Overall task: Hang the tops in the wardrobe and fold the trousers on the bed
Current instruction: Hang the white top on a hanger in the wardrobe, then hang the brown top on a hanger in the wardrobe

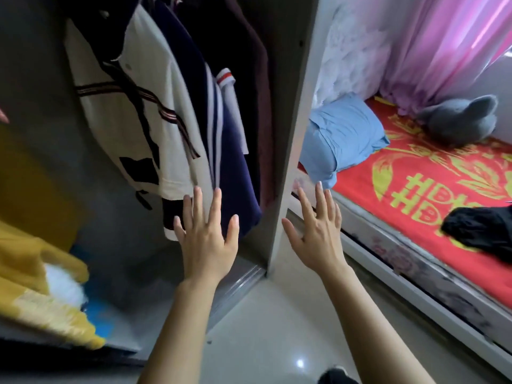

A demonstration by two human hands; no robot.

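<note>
Black cloth (482,231), likely trousers, lies right on the bed (374,189); tops (144,112) hang left. Left hand (206,242) and right hand (318,239) are spread, empty: best lift it two-handed, spread flat.

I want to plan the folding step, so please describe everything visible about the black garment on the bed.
The black garment lies unfolded in a crumpled heap on the red bedcover, near the bed's front edge. It looks like soft, plain dark cloth; the picture's right edge cuts it off. Whether it is trousers cannot be told. Only the bedcover touches it; the left hand and right hand are open and apart from it.
</note>
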